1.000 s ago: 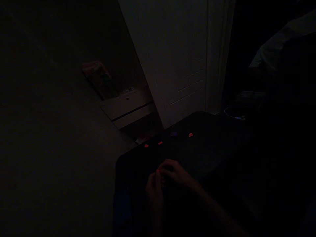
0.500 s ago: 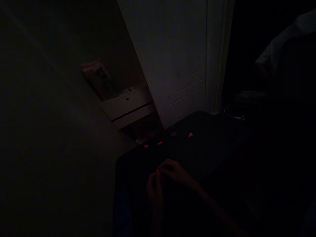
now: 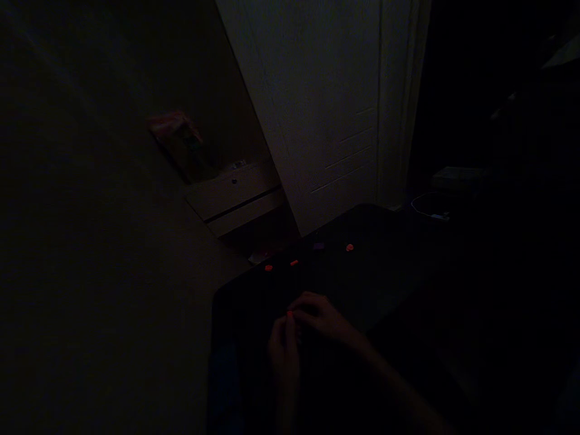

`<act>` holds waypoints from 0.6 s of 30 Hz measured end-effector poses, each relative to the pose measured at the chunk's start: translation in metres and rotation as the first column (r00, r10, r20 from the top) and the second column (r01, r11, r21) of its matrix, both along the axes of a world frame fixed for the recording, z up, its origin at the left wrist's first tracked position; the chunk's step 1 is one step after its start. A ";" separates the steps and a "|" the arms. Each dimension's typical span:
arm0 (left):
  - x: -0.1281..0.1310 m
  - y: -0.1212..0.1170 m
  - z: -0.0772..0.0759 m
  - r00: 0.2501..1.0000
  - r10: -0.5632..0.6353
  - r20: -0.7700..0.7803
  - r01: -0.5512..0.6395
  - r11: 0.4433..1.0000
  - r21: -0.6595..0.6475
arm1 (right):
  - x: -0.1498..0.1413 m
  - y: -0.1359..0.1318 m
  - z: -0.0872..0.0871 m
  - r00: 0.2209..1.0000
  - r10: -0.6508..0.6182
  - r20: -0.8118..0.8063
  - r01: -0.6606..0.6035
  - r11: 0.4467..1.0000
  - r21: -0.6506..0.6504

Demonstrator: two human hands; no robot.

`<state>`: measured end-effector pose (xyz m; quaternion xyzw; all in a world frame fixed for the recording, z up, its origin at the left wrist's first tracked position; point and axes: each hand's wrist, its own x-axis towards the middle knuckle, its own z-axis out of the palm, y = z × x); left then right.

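The scene is very dark. My left hand [image 3: 284, 347] is closed, its fingertips pinching a small bright orange-red piece [image 3: 289, 313] whose kind I cannot make out. From the right, my right hand [image 3: 317, 314] meets it, thumb and fingertips pressed against the same piece. Both hands are over the dark tabletop [image 3: 380, 266]. Beyond them lie a small round orange piece [image 3: 269, 267], a short orange bar [image 3: 294, 263], a flat purple piece [image 3: 319, 246] and another orange piece [image 3: 349, 248].
A white door panel [image 3: 326, 121] stands behind the table. To the left is a pale drawer unit [image 3: 240, 196] with a reddish packet [image 3: 174, 127] above it. A thin white cable [image 3: 423, 211] and a pale box [image 3: 457, 176] lie at the right.
A person's pale sleeve at the upper right has mostly gone from sight. The picture is a little darker. My hands hold nearly the same place around the orange-red piece.
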<state>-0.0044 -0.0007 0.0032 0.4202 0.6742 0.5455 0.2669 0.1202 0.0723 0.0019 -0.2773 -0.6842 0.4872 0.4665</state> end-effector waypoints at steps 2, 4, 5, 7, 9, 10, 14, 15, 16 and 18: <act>0.000 0.000 0.001 1.000 0.002 -0.012 -0.002 1.000 0.004 | 0.001 -0.001 0.001 1.000 -0.004 0.006 0.004 1.000 0.004; 0.000 0.001 0.002 1.000 0.004 -0.025 -0.004 1.000 -0.003 | 0.001 -0.001 0.002 1.000 -0.005 0.011 0.005 1.000 0.003; 0.000 0.001 0.003 1.000 0.006 -0.030 -0.006 1.000 -0.003 | 0.001 -0.001 0.003 1.000 -0.004 0.012 0.004 1.000 -0.001; 0.000 0.000 0.003 0.999 0.005 -0.036 -0.005 1.000 0.005 | 0.001 -0.002 0.004 1.000 0.004 0.014 -0.004 1.000 -0.009; 0.000 0.000 0.003 0.999 0.002 -0.035 -0.001 1.000 0.014 | 0.001 -0.001 0.004 1.000 0.007 0.018 -0.006 1.000 -0.018; 0.000 0.000 0.003 0.999 0.002 -0.032 -0.001 1.000 0.017 | 0.001 -0.001 0.004 1.000 0.006 0.020 -0.005 1.000 -0.022; 0.000 0.000 0.003 1.000 0.000 -0.029 0.000 1.000 0.015 | 0.001 -0.001 0.004 1.000 -0.003 0.030 0.005 0.999 -0.036; 0.001 0.000 0.003 1.000 0.003 -0.029 -0.002 1.000 0.009 | 0.000 0.000 0.004 1.000 -0.003 0.031 0.004 0.999 -0.040; 0.001 0.000 0.004 1.000 0.004 -0.029 -0.003 1.000 0.004 | 0.000 0.000 0.004 1.000 -0.002 0.031 0.004 0.999 -0.041; 0.001 0.001 0.004 1.000 0.002 -0.025 -0.002 1.000 -0.004 | 0.000 0.000 0.003 1.000 -0.005 0.020 0.006 0.999 -0.044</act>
